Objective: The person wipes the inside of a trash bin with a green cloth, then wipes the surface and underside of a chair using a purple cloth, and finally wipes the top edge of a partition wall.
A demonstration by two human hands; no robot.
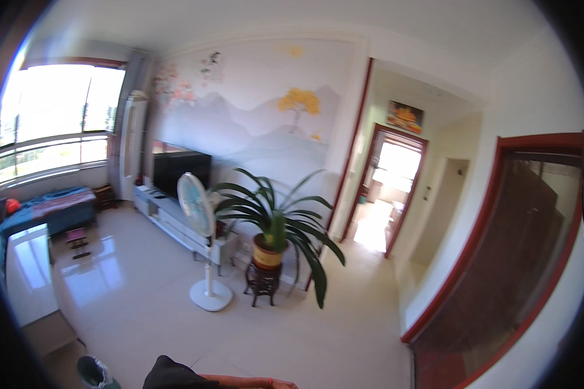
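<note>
At the bottom edge, a black sleeve point(173, 374) and a bare forearm point(238, 380) reach in from the left. A red string point(271, 381) circles the wrist. Only a sliver of my left hand point(284, 384) shows, and the frame cuts off its fingers, so what it holds is hidden. My right hand is out of view. Before me on the tiled floor point(165, 330) stand a white pedestal fan point(196, 204) and a long-leaved plant point(275, 223). The plant's pot point(266, 253) rests on a dark carved wooden stand point(263, 284).
A low TV cabinet point(175, 212) with a television point(182, 167) lines the mural wall point(253, 107). Left are a glossy table point(29, 274), a small stool point(78, 241), a blue-covered daybed point(65, 219) and a trash bin point(95, 373). Right are a doorway point(375, 129) and a red-framed glass door point(506, 272).
</note>
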